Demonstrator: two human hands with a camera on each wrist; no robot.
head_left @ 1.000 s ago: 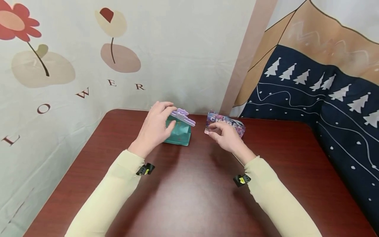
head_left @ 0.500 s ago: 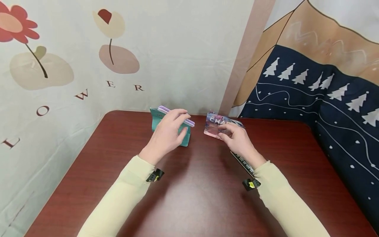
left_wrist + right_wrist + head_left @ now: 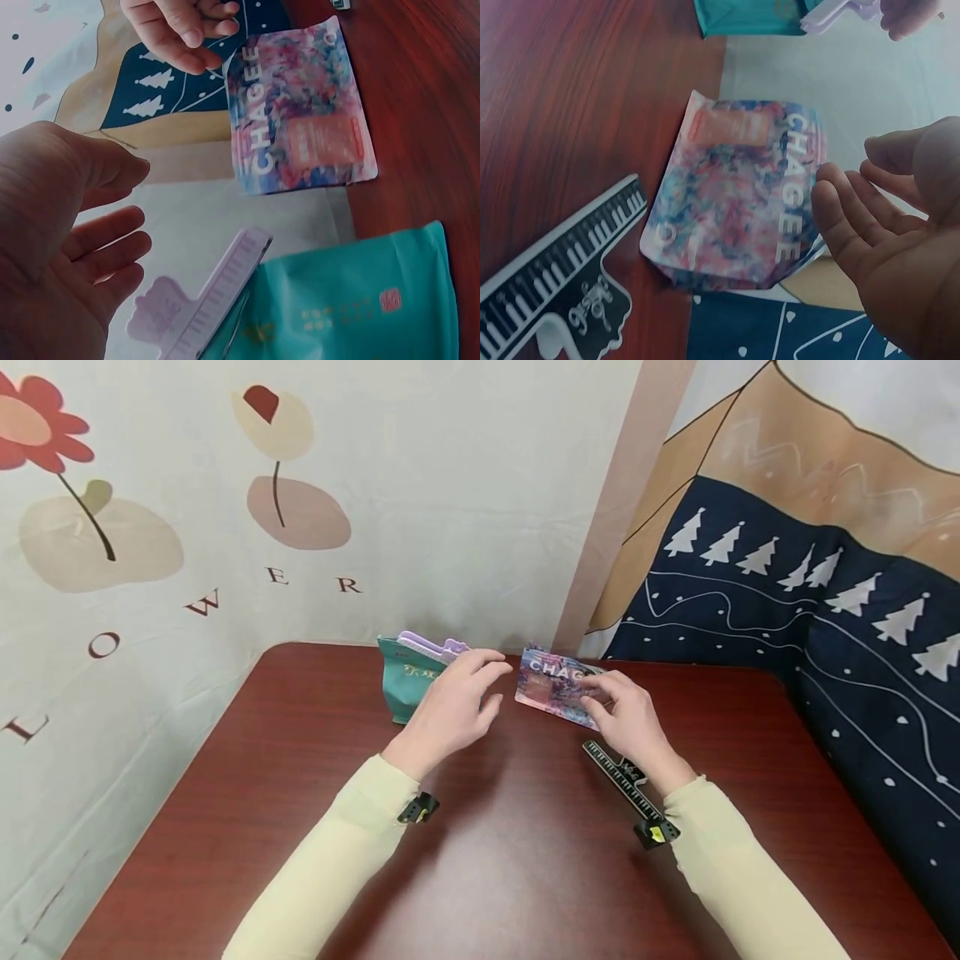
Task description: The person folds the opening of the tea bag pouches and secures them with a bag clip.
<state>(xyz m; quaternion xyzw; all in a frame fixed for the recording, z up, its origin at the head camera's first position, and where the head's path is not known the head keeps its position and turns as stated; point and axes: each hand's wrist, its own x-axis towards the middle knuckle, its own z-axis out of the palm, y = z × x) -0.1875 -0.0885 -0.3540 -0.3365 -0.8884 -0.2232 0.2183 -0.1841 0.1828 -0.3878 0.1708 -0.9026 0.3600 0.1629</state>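
My left hand (image 3: pixel 455 706) hovers with relaxed fingers at the right side of a teal pouch (image 3: pixel 401 681), partly covering it in the head view. A lilac sealing clip (image 3: pixel 427 646) sits across that pouch's top; in the left wrist view the clip (image 3: pixel 225 289) is apart from the fingers. A pink and blue CHAGEE pouch (image 3: pixel 551 687) stands to the right. My right hand (image 3: pixel 633 718) is beside it, loosely bent, its fingertips (image 3: pixel 826 187) right at the pouch's top edge in the right wrist view. Neither hand grips anything.
A black sealing clip (image 3: pixel 618 781) with a piano-key pattern lies on the brown table (image 3: pixel 495 860), below my right hand. A printed cloth (image 3: pixel 465 527) hangs behind the table, and a dark blue part with trees (image 3: pixel 750 602) borders the right side.
My left hand has moved right and toward me, uncovering the teal pouch and lilac clip. My right hand has shifted right and nearer, revealing more of the CHAGEE pouch and the black clip.
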